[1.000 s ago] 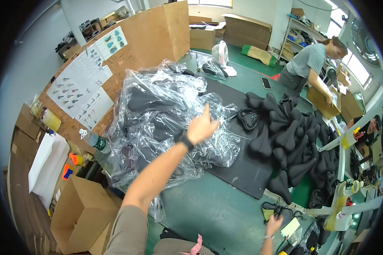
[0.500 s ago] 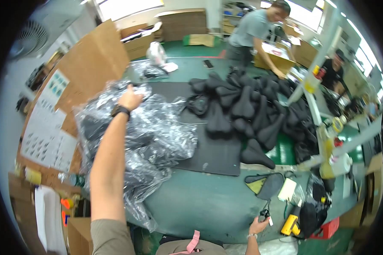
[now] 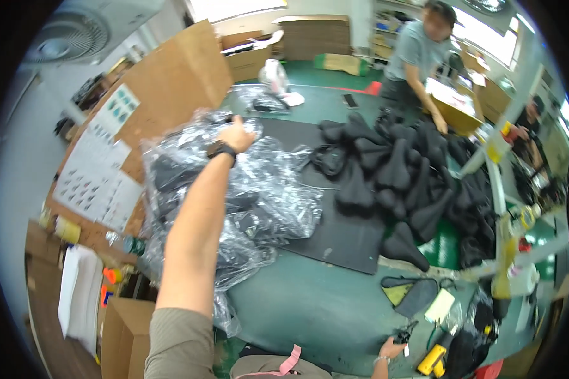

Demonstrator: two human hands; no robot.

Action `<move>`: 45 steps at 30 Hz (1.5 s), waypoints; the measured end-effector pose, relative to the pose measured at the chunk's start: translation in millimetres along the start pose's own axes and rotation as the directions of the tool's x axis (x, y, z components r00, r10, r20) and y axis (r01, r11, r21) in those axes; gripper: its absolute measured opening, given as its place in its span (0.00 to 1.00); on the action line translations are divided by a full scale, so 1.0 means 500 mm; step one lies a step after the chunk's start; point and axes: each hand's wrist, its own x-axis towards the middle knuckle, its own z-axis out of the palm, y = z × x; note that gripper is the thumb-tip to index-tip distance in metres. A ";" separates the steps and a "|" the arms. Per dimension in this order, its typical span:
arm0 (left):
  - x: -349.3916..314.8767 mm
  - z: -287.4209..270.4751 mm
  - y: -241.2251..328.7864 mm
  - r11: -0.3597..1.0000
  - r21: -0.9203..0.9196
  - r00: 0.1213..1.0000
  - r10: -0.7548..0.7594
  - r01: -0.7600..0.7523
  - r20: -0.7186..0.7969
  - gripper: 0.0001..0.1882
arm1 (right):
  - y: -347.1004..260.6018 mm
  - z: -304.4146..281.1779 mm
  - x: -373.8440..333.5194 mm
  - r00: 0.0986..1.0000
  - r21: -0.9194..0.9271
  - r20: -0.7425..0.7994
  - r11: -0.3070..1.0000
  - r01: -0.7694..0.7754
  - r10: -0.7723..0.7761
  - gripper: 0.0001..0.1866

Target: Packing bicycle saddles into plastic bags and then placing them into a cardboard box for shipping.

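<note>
My left arm reaches forward over a heap of crumpled clear plastic bags (image 3: 272, 189) with dark things inside. At the heap's far side, my left hand (image 3: 237, 136) is closed on the plastic; its fingertips are partly hidden. Low at the front right, my right hand (image 3: 391, 349) grips a small black part (image 3: 403, 335) with a white tag; its exact kind is unclear. Beyond it on the table lie a dark grey and olive pouch (image 3: 411, 294), a pale yellow pad (image 3: 439, 306) and a yellow-and-black handheld tool (image 3: 432, 360).
Many black bike saddle covers (image 3: 395, 167) are piled right of a dark mat (image 3: 341, 237). A brown board (image 3: 161, 95) with papers stands at the left. Across the table a co-worker (image 3: 417, 57) reaches beside a carton (image 3: 455, 104). A pale post (image 3: 498, 183) rises at the right.
The whole view has shifted, so the scene sits farther right. My left hand stays on the plastic heap and my right hand keeps the black part. The co-worker still reaches beside the carton.
</note>
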 end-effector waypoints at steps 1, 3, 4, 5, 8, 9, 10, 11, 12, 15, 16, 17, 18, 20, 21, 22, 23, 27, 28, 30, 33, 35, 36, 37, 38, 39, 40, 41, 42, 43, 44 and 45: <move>-0.010 -0.005 0.038 0.999 0.022 0.999 -0.035 0.034 0.029 0.42 | 0.006 -0.007 0.011 1.000 -0.031 -0.021 1.000 -0.003 0.003 0.44; -0.004 -0.013 0.019 0.998 0.016 0.996 -0.058 0.057 0.070 0.45 | -0.003 0.000 0.008 0.998 -0.080 -0.016 0.994 -0.069 0.068 0.45; -0.004 -0.014 0.016 0.998 0.029 0.996 -0.057 0.055 0.075 0.44 | -0.007 0.007 0.011 0.998 -0.080 -0.012 0.995 -0.056 0.055 0.45; 0.001 -0.010 0.025 0.999 0.013 0.996 -0.053 0.052 0.078 0.44 | 0.023 0.009 0.032 0.999 -0.083 -0.043 0.996 -0.034 0.031 0.45; 0.000 -0.020 0.014 0.998 -0.022 0.994 -0.058 0.061 0.097 0.44 | 0.028 0.013 0.034 0.999 -0.052 -0.025 0.998 -0.023 0.021 0.46; -0.006 -0.026 0.016 0.997 -0.025 0.992 -0.069 0.072 0.103 0.44 | 0.024 0.010 0.033 0.999 -0.058 -0.016 0.998 -0.035 0.034 0.46; -0.007 -0.031 0.022 0.996 -0.030 0.991 -0.075 0.078 0.108 0.44 | 0.023 0.009 0.035 0.999 -0.061 -0.011 0.997 -0.049 0.048 0.46; -0.001 -0.027 0.020 0.997 -0.034 0.992 -0.069 0.073 0.108 0.44 | 0.021 0.010 0.038 0.999 -0.059 -0.017 0.997 -0.052 0.051 0.46; 0.004 -0.025 0.012 0.997 -0.043 0.993 -0.057 0.062 0.105 0.44 | 0.019 0.012 0.040 0.999 -0.057 -0.012 0.998 -0.039 0.038 0.46; 0.013 -0.027 0.011 0.997 -0.042 0.993 -0.060 0.064 0.104 0.44 | 0.014 0.010 0.041 1.000 -0.031 0.010 0.999 -0.028 0.028 0.46; 0.013 -0.030 0.015 0.996 -0.035 0.992 -0.072 0.076 0.106 0.44 | 0.016 0.006 0.041 0.999 -0.009 0.025 0.999 -0.032 0.032 0.46; 0.013 -0.035 0.019 0.996 -0.039 0.992 -0.071 0.075 0.101 0.44 | 0.018 0.004 0.040 0.999 -0.010 0.024 0.999 -0.033 0.033 0.46; 0.010 -0.039 0.022 0.996 -0.039 0.992 -0.070 0.075 0.102 0.44 | 0.019 0.003 0.039 0.999 0.000 0.003 0.999 -0.037 0.037 0.45; 0.011 -0.029 0.013 0.997 -0.036 0.992 -0.060 0.064 0.111 0.43 | 0.029 0.008 0.044 0.999 0.004 -0.024 0.999 -0.037 0.037 0.45; 0.013 -0.026 0.008 0.997 -0.039 0.991 -0.061 0.066 0.115 0.43 | 0.032 0.011 0.048 1.000 0.007 -0.015 1.000 -0.002 0.002 0.45; 0.016 -0.029 0.008 0.997 -0.033 0.991 -0.073 0.077 0.109 0.43 | 0.034 0.012 0.051 0.999 0.013 -0.004 0.999 0.032 -0.032 0.45; 0.016 -0.031 0.007 0.996 -0.028 0.991 -0.085 0.088 0.102 0.43 | 0.037 0.014 0.051 0.999 0.012 -0.005 0.999 0.032 -0.032 0.45; 0.016 -0.017 -0.021 0.997 -0.038 0.997 -0.074 0.073 -0.019 0.40 | 0.048 0.027 0.050 1.000 -0.022 0.000 1.000 -0.018 0.018 0.45; 0.013 -0.022 -0.012 0.997 -0.042 0.997 -0.072 0.072 -0.017 0.40 | 0.054 0.030 0.054 1.000 -0.051 -0.018 0.999 -0.009 0.008 0.45; 0.009 -0.032 0.011 0.996 -0.029 0.994 -0.076 0.079 0.083 0.43 | 0.066 0.030 0.064 0.999 -0.044 -0.036 0.999 -0.010 0.008 0.46; 0.019 -0.026 0.016 0.997 -0.025 0.995 -0.066 0.069 0.079 0.44 | 0.066 0.029 0.066 0.999 -0.037 -0.049 0.999 -0.009 0.007 0.46; 0.020 -0.021 0.014 0.998 -0.029 0.998 -0.049 0.050 0.050 0.42 | 0.056 0.020 0.059 0.999 -0.051 -0.031 0.999 -0.018 0.016 0.47; 0.021 -0.017 0.012 0.999 -0.039 0.999 -0.034 0.035 0.036 0.41 | 0.050 0.017 0.056 1.000 -0.060 -0.013 0.998 -0.027 0.027 0.47; 0.022 -0.018 -0.011 0.999 -0.044 1.000 -0.028 0.028 0.011 0.42 | 0.033 0.015 0.044 1.000 -0.012 -0.003 1.000 0.021 -0.021 0.47; 0.017 -0.023 -0.053 0.999 -0.034 0.999 -0.039 0.038 -0.018 0.43 | -0.029 0.011 0.012 0.998 -0.023 0.061 1.000 -0.014 0.016 0.47; 0.016 -0.011 -0.017 1.000 -0.018 1.000 -0.002 0.002 0.003 0.42 | -0.003 0.005 0.026 1.000 -0.032 -0.024 0.999 -0.004 0.003 0.46; 0.008 -0.007 0.008 1.000 0.012 1.000 0.023 -0.023 0.017 0.41 | 0.011 0.011 0.033 0.996 -0.042 -0.091 0.999 0.012 -0.016 0.46; 0.002 0.005 0.013 0.999 0.011 0.999 0.052 -0.052 0.005 0.41 | 0.014 0.008 0.029 0.995 -0.044 -0.101 0.999 -0.003 -0.001 0.46; -0.002 0.017 0.019 0.997 0.035 0.998 0.067 -0.067 0.017 0.41 | 0.011 0.011 0.028 0.998 -0.021 -0.067 1.000 0.010 -0.011 0.45; -0.016 0.031 0.033 0.993 0.051 0.994 0.108 -0.109 0.034 0.41 | 0.010 0.007 0.028 0.999 -0.002 -0.035 1.000 0.022 -0.022 0.45; -0.029 0.047 0.046 0.986 0.067 0.988 0.149 -0.152 0.050 0.40 | 0.009 0.003 0.028 0.999 -0.007 -0.044 1.000 0.009 -0.009 0.45; -0.038 0.076 0.056 0.974 0.071 0.976 0.214 -0.217 0.044 0.37 | 0.009 0.000 0.027 1.000 0.014 -0.020 1.000 -0.002 0.002 0.45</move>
